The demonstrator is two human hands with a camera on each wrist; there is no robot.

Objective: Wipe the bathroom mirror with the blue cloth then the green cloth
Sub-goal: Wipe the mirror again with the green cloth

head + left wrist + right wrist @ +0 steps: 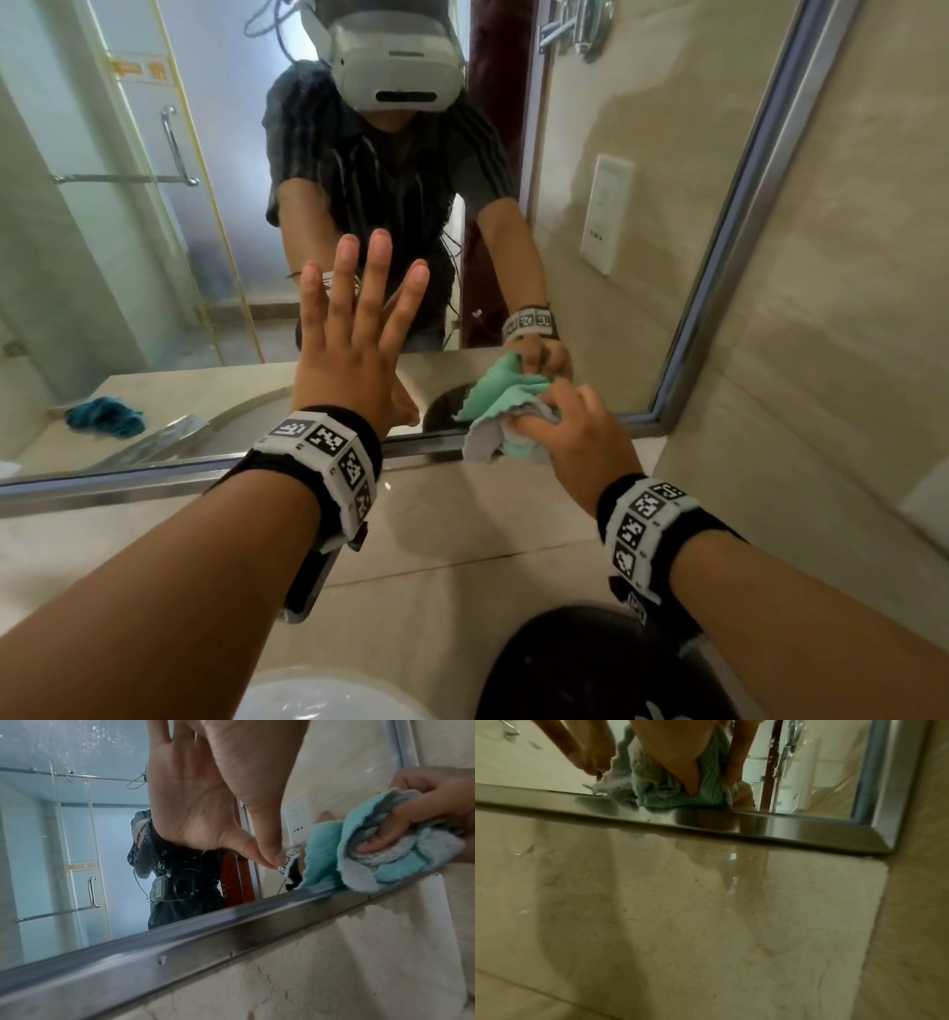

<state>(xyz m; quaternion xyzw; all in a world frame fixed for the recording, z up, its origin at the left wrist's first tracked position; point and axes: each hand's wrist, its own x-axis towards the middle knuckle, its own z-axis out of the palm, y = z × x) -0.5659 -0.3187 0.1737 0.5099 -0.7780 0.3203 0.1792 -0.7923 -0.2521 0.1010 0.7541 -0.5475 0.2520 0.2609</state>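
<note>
Near mirror's (128, 246) lower right corner, right hand (570, 431) clamps bunched green cloth (500, 411): soft, light, best gripped mid-wad. Left hand (354, 329) flat, fingers apart.

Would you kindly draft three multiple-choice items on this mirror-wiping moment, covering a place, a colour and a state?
1. Where on the mirror is the held cloth?
A. top edge
B. bottom edge near the right corner
C. left side

2. What colour is the cloth in the right hand?
A. green
B. red
C. yellow

3. How is the left hand?
A. fist
B. gripping a cloth
C. fingers spread, holding nothing

Answers:
B, the green cloth sits by the lower frame.
A, its folds are green with a grey underside.
C, the fingers are straight and apart.
</note>
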